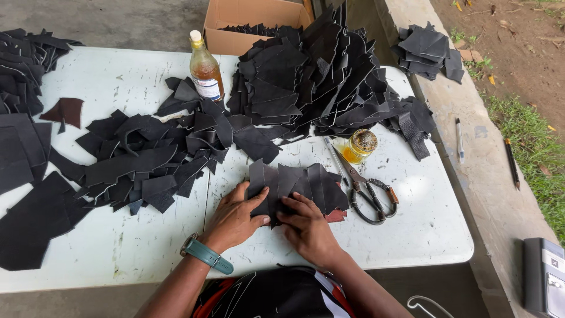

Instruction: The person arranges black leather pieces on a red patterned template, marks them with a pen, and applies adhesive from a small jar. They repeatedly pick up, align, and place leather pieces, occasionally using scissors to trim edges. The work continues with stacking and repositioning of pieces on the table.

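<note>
Both hands lay flat on a fanned row of black leather pieces (303,184) at the counter's (412,235) near edge. Left hand (235,217), fingers spread, pressed the row's left end without gripping; right hand (307,227), fingers loosely curled, pressed its lower middle, nothing closed in it. I judged the work early: one short row laid out, some seven or eight overlapping pieces, against big unsorted heaps (318,76) behind and to the left. Counted: one pair of scissors (368,194), one small jar of yellow liquid (359,145), one amber bottle (206,70), one cardboard box (247,20), two pens (459,138) on the ledge.
</note>
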